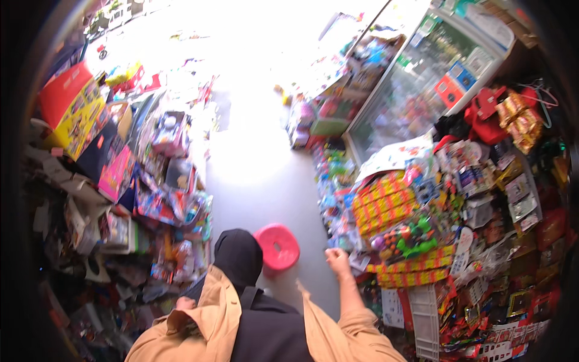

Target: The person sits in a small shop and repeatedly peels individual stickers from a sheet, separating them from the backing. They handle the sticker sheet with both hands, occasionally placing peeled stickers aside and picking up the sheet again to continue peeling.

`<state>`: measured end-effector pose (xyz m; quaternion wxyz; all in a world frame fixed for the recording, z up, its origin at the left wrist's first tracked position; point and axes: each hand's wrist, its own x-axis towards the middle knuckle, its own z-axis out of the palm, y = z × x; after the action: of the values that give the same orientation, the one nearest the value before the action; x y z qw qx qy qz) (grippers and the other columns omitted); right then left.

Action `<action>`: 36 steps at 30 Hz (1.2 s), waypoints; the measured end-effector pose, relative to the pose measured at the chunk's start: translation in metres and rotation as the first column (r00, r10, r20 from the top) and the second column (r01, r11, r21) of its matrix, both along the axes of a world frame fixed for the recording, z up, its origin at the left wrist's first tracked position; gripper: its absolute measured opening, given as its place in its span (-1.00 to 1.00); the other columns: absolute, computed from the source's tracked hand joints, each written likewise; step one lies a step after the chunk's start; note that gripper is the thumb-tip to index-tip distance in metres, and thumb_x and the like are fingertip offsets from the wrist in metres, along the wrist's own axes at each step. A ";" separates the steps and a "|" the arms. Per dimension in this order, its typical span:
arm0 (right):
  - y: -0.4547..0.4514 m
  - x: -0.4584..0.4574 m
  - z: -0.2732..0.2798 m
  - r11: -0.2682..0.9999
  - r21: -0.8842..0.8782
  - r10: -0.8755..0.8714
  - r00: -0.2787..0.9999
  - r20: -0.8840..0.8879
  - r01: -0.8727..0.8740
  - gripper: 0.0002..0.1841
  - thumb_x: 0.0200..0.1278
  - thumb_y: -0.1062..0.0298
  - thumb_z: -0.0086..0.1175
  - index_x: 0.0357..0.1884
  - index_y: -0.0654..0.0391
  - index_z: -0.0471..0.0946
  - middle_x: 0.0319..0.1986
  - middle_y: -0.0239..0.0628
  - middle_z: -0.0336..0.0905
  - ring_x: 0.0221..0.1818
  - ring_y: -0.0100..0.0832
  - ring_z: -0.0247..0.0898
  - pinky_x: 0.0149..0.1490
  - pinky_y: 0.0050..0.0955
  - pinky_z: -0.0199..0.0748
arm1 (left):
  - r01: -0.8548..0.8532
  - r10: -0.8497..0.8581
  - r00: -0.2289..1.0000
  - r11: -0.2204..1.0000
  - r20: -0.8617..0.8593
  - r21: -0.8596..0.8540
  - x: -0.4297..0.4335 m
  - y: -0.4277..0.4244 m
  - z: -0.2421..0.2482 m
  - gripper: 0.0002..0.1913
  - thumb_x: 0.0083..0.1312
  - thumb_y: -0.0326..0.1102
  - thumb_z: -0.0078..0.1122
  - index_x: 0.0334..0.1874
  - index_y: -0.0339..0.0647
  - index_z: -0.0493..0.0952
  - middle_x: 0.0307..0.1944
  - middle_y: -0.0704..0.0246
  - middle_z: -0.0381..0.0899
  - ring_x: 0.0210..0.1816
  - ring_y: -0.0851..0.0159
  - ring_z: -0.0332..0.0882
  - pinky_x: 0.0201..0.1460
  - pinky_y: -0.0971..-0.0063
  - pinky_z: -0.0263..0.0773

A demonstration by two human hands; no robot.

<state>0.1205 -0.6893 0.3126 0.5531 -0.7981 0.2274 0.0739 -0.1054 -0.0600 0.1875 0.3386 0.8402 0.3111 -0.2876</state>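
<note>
My right hand (337,260) reaches forward with its fingers curled, close to the edge of the packed goods on the right; whether anything small is between the fingers cannot be told. My left hand (185,303) shows only in part beside the tan jacket (221,303), low on the left, with its fingers mostly hidden. A round pink plastic stool (285,240) stands on the grey floor (271,199) ahead of me. One black-clad knee (239,253) is raised just left of the stool.
Heaped boxes and packaged toys (167,135) line the left side. On the right are yellow-and-orange packets (384,203), a bag of green and purple toys (416,240), a white plastic rack (424,316) and a glass door (402,99). Bright daylight washes out the far end.
</note>
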 end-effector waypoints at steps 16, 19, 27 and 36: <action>0.146 0.518 0.251 0.959 -0.233 0.248 0.876 0.413 -0.162 -0.61 0.37 0.03 0.20 -0.19 0.24 0.62 -0.42 -0.41 0.61 -0.40 -0.60 0.45 -0.29 -0.52 0.44 | -0.128 0.448 0.822 0.747 0.352 -0.652 0.564 -0.047 0.062 -0.81 0.27 -0.43 0.15 -0.13 -0.36 0.49 -0.44 0.27 0.61 -0.47 0.35 0.60 -0.44 0.55 0.47; 0.149 0.592 0.236 0.984 -0.154 0.130 0.950 0.286 -0.088 -0.60 0.35 0.05 0.21 -0.26 0.28 0.64 -0.50 -0.36 0.62 -0.45 -0.58 0.45 -0.31 -0.47 0.45 | -0.140 0.504 0.795 0.693 0.337 -0.707 0.654 -0.036 0.103 -0.81 0.37 -0.39 0.12 -0.07 -0.36 0.47 -0.37 0.26 0.61 -0.46 0.36 0.59 -0.45 0.54 0.48; 0.074 0.720 0.245 0.933 -0.200 -0.137 0.808 0.574 0.300 -0.68 0.31 0.17 0.24 -0.38 0.29 0.64 -0.56 -0.39 0.60 -0.50 -0.57 0.45 -0.32 -0.45 0.45 | 0.096 0.335 0.830 0.701 0.446 -0.706 0.789 -0.030 0.122 -0.82 0.40 -0.39 0.12 -0.07 -0.36 0.48 -0.31 0.26 0.64 -0.35 0.38 0.62 -0.27 0.52 0.55; -0.047 1.034 0.308 0.971 -0.034 -0.170 0.784 0.598 0.237 -0.63 0.29 0.08 0.28 -0.19 0.25 0.64 -0.36 -0.47 0.60 -0.32 -0.61 0.41 -0.20 -0.53 0.40 | -0.126 0.413 0.755 0.854 0.510 -0.504 0.857 -0.048 0.073 -0.85 0.27 -0.41 0.19 -0.22 -0.38 0.57 -0.42 0.31 0.64 -0.43 0.44 0.59 -0.34 0.55 0.51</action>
<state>1.1549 -0.7359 0.6202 0.5571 -0.7807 0.1325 -0.2502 0.7512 -0.1078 0.2606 0.6386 0.7326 0.2351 -0.0149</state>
